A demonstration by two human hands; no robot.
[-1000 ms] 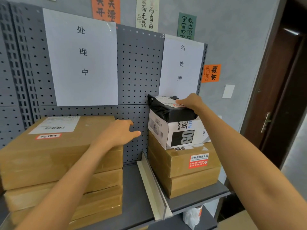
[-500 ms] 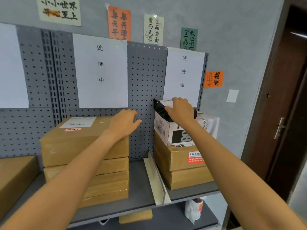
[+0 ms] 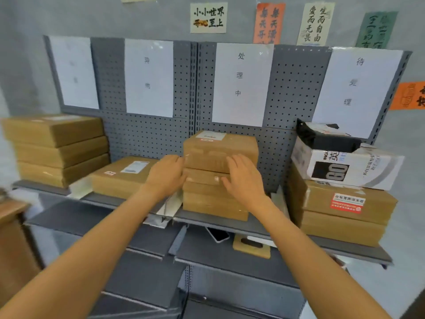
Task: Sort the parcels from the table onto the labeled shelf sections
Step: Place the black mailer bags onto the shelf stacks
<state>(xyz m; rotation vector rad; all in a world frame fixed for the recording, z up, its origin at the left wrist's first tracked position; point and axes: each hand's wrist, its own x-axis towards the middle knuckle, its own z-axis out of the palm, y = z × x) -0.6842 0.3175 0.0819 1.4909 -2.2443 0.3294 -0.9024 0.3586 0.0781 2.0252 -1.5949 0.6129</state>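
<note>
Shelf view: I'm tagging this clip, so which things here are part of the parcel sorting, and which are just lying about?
Part of the job:
- brown box stack in the middle section, both hands in front of it: left hand, right hand
- black bag parcel on the white box
- white section labels

Just lying about:
- wall posters
- phone on the lower shelf

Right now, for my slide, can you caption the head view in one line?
Both hands, left hand and right hand, open before the middle stack of brown parcels; black bag parcel tops the right stack.
</note>
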